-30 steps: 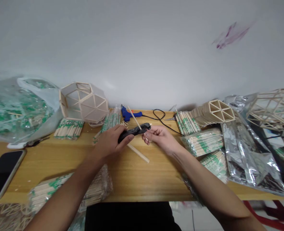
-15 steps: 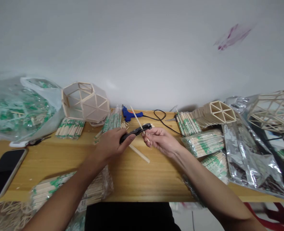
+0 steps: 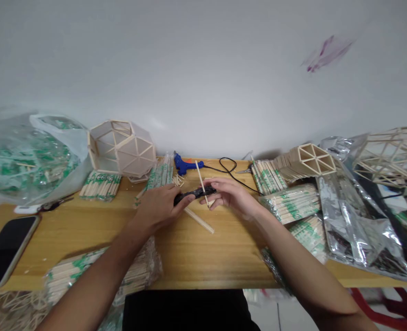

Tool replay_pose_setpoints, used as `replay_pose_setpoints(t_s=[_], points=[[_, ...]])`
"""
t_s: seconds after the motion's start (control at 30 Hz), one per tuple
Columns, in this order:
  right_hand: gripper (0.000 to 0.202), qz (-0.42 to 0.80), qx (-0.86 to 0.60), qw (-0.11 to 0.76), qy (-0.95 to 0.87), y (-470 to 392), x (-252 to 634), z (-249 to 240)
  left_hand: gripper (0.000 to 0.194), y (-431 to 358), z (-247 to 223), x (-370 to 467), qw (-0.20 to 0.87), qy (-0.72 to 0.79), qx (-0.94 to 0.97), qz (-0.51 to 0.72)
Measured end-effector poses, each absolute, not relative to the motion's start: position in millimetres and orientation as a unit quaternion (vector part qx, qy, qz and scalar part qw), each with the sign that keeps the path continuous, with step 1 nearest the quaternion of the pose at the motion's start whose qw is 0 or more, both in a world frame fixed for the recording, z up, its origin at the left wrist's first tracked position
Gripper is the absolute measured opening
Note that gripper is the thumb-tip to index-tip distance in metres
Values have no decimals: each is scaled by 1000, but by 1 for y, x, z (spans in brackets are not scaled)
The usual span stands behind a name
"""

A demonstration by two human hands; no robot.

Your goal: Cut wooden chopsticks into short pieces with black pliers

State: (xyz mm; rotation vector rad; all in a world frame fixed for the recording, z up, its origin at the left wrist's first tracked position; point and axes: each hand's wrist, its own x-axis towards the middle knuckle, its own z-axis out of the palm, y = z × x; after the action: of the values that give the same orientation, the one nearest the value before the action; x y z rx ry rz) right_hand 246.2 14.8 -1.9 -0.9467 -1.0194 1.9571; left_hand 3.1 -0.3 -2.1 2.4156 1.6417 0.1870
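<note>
My left hand point(image 3: 162, 206) is closed around the handle of a black hand tool point(image 3: 182, 197) that looks like cutters or pliers. A thin wooden stick point(image 3: 199, 174) stands across the tool's head, slanting up and away. My right hand point(image 3: 229, 195) has its fingers curled about that head and the stick's lower end; exactly how they grip is partly hidden. Below the tool, several pale sticks point(image 3: 201, 221) lie side by side on the wooden table point(image 3: 206, 257). Short cut pieces point(image 3: 178, 180) sit just beyond my left hand.
Behind my hands lies a blue glue gun point(image 3: 188, 164) with its black cord point(image 3: 229, 170). Wrapped stick bundles point(image 3: 293, 202) crowd both sides. Wooden lattice frames point(image 3: 122, 149) stand at the back. A phone point(image 3: 8, 248) rests at left, a silver bag point(image 3: 358, 225) at right.
My right hand has shifted from pinching the stick's lower end to curling about the tool's head. The stick has turned more upright and its top has moved right and lower.
</note>
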Motion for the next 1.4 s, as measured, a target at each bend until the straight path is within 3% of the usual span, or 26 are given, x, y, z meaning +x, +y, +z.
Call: replay_pose_setpoints(t_s=[0.83, 1.03, 1.17, 1.3, 1.4], points=[[6, 727, -468, 295, -408, 13, 240, -2, 72, -5, 0, 17, 146, 556, 818, 6], [10, 730, -463, 303, -402, 14, 243, 1, 77, -4, -2, 13, 98, 568, 817, 2], [11, 703, -473, 354, -395, 15, 243, 1, 77, 0, 0, 10, 84, 614, 785, 9], [20, 684, -458, 400, -402, 14, 243, -4, 71, 9, 3, 3, 161, 657, 735, 50], [29, 708, -431, 369, -421, 11, 241, -5, 66, 13, -2, -3, 224, 657, 700, 169]])
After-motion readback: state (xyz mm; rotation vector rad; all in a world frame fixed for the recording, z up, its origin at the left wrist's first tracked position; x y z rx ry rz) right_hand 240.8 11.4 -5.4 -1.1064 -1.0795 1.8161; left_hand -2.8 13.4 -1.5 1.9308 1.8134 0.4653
